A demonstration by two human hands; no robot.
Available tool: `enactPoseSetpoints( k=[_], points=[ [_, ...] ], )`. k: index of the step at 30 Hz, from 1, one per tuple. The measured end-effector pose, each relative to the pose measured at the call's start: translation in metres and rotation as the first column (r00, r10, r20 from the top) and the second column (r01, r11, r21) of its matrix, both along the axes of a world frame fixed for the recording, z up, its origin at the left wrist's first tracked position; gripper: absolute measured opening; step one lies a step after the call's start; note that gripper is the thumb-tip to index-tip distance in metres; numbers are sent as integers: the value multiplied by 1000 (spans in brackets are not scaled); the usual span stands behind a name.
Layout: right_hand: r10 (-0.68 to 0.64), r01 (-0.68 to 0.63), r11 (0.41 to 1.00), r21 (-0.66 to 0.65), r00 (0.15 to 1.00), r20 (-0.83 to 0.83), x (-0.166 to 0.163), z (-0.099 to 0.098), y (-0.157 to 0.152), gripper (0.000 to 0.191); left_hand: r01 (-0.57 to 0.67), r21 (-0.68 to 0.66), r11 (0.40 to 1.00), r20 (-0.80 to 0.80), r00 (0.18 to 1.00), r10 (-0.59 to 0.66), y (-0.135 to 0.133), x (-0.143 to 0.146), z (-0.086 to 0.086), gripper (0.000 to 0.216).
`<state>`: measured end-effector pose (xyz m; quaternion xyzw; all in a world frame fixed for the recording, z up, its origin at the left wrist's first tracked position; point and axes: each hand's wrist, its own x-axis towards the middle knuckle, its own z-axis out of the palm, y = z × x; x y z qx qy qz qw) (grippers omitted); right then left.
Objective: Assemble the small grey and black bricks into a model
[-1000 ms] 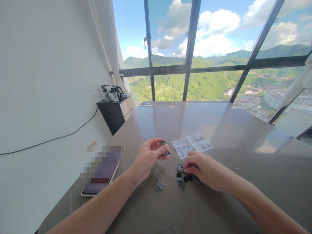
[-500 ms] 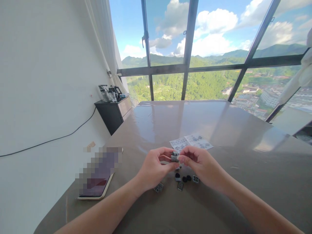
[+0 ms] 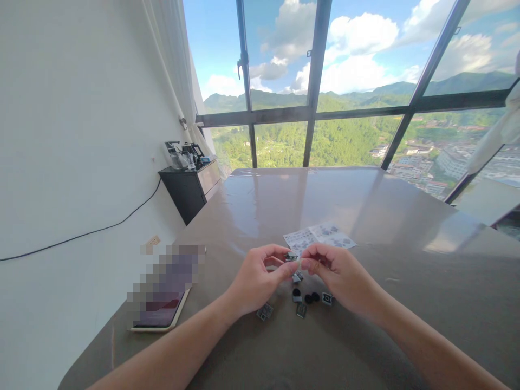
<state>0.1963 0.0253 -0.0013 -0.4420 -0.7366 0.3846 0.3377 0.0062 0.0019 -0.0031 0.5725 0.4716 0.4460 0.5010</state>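
My left hand (image 3: pixel 260 279) and my right hand (image 3: pixel 337 273) meet above the brown table (image 3: pixel 365 206), fingertips pinched together on a small grey brick assembly (image 3: pixel 291 258). Below them lie several loose grey and black brick pieces (image 3: pixel 309 298), and one grey plate piece (image 3: pixel 265 312) sits under my left wrist. A folded instruction sheet (image 3: pixel 320 236) lies just beyond my hands.
A phone (image 3: pixel 160 303) with a blurred screen lies at the table's left edge. A black cabinet (image 3: pixel 190 187) with kettles stands against the left wall. Large windows run behind the table's far edge.
My right hand lifted from the loose pieces and came up to meet my left hand; both now pinch the small assembly. The camera shifted slightly.
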Motion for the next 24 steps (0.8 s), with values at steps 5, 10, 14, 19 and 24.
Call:
enactPoseSetpoints(
  k=[5, 10, 14, 19, 24],
  points=[
    [-2, 2, 1000, -11, 999, -37, -1, 1, 0, 22, 13, 38, 999, -64, 998, -11, -2, -1, 3, 36],
    [10, -12, 999, -39, 999, -49, -2, 1, -2, 24, 10, 31, 999, -68, 998, -8, -3, 0, 7, 31],
    [9, -12, 999, -42, 997, -76, 1, 2, 0, 27, 8, 45, 999, -47, 999, -6, -2, -1, 5, 26],
    [-77, 80, 996, 29, 993, -94, 12, 6, 10, 32, -39, 83, 996, -56, 998, 43, -1, -4, 4, 19],
    [-109, 107, 992, 66, 994, 26, 27, 13, 18, 33, -75, 82, 994, 39, 997, 72, 1, -5, 8, 20]
  ],
)
